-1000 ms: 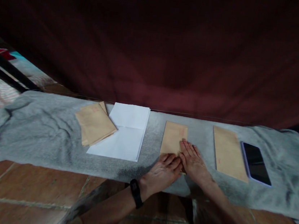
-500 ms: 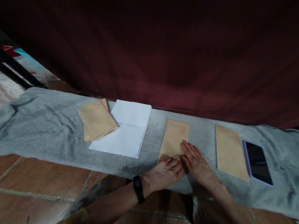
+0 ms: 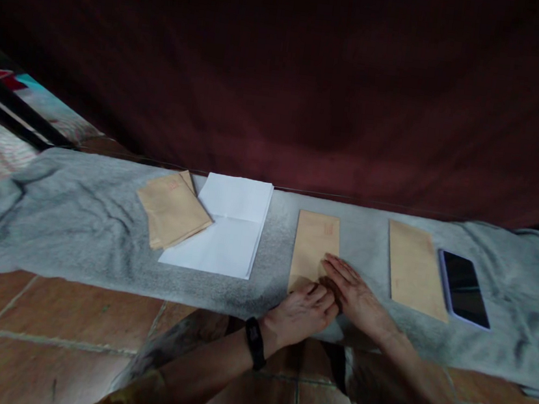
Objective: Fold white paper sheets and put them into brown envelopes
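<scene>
A brown envelope [image 3: 316,244] lies lengthwise on the grey cloth [image 3: 74,230] in the middle. My right hand [image 3: 354,294] rests flat on its near right part, fingers stretched out. My left hand [image 3: 302,311], with a black band on the wrist, sits at the envelope's near end, its fingers curled and pressed against the paper edge. The near end of the envelope is hidden under both hands.
A second brown envelope [image 3: 413,269] lies to the right, beside a dark phone [image 3: 464,289]. To the left are a stack of white sheets [image 3: 227,229] and a pile of brown envelopes [image 3: 170,209]. Behind hangs a dark red curtain [image 3: 284,79]. The floor is brown tile [image 3: 37,331].
My left hand's fingers have curled in at the envelope's near end, where they lay flatter a second ago. My right hand stays flat. The view has shifted slightly.
</scene>
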{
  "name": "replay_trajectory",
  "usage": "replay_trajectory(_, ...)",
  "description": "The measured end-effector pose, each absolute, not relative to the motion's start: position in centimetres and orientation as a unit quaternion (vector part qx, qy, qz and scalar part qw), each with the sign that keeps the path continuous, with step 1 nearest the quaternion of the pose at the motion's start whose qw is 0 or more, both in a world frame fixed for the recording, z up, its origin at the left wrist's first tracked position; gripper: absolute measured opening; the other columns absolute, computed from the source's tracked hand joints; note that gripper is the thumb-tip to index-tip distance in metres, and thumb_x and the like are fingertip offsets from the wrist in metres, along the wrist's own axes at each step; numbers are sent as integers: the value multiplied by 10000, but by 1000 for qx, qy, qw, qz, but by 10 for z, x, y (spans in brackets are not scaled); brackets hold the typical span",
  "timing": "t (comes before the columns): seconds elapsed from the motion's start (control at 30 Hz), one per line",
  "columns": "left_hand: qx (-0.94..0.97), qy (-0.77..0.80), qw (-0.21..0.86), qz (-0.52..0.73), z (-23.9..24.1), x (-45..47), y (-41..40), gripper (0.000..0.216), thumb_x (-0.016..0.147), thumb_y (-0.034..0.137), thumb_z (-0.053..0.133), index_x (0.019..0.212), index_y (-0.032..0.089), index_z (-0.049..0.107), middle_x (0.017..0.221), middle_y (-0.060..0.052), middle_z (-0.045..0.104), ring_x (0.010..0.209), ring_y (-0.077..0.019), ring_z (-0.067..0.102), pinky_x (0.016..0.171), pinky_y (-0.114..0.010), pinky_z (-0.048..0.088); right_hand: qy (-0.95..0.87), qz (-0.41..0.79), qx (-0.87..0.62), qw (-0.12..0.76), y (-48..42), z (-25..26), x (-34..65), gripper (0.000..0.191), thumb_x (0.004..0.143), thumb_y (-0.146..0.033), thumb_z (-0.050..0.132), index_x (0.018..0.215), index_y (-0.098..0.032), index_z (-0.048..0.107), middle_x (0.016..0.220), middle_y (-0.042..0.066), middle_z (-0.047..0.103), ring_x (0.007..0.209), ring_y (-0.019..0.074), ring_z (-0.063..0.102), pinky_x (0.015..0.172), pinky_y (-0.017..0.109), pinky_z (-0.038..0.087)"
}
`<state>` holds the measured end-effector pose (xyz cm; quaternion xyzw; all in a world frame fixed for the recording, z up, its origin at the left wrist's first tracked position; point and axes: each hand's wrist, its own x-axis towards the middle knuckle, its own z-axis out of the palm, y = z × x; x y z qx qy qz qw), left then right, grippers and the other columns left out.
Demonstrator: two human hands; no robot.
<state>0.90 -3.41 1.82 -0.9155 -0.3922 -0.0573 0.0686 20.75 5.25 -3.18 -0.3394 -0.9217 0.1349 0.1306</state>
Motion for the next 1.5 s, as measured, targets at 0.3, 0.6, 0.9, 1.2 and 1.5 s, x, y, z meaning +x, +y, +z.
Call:
replay_trajectory(0.3,-899,-424,-14,-104,11,1,-29,129,989,166,525,1087,183,607,1102,-68,637,1066,-206,594,971,-367,452,-925,139,-334,121,46,-29,208,662,980,-161,430,1615,-246,261,1658,65,316,1506,223,342,1242,484,343)
replay_trajectory(0.6,-806,-534,-107,-231,-12,-4,-23,210,967,122,471,1130,183,589,1290,-108,620,1245,-244,566,1076,-451,482,-904,217,-352,107,41,-5,206,547,1042,-389,472,1565,-251,388,1630,73,373,1505,211,344,1244,454,324)
replay_trajectory(0.9,-739,-635,17,-225,-36,-13,-26,605,962,347,537,1520,169,388,1650,-215,292,1517,-391,288,1142,-585,398,-909,151,-378,94,32,-16,200,618,1020,-378,519,1589,-225,334,1646,86,336,1522,230,306,1257,482,294)
replay_trajectory(1.2,-667,-654,-140,-328,-38,-20,-8,824,811,161,616,1567,213,293,1464,-171,522,1353,-339,528,1093,-540,483,-895,191,-395,80,40,-3,200,685,927,-376,665,1553,-268,409,1643,48,348,1532,241,280,1265,489,268)
replay_trajectory(1.5,-503,-538,-469,-487,-21,-21,6,890,854,191,594,1612,282,137,1443,-88,610,1230,-249,647,1010,-422,572,-903,106,-387,150,12,-7,167,812,977,-432,553,1627,-120,179,1670,135,245,1543,274,242,1256,487,292)
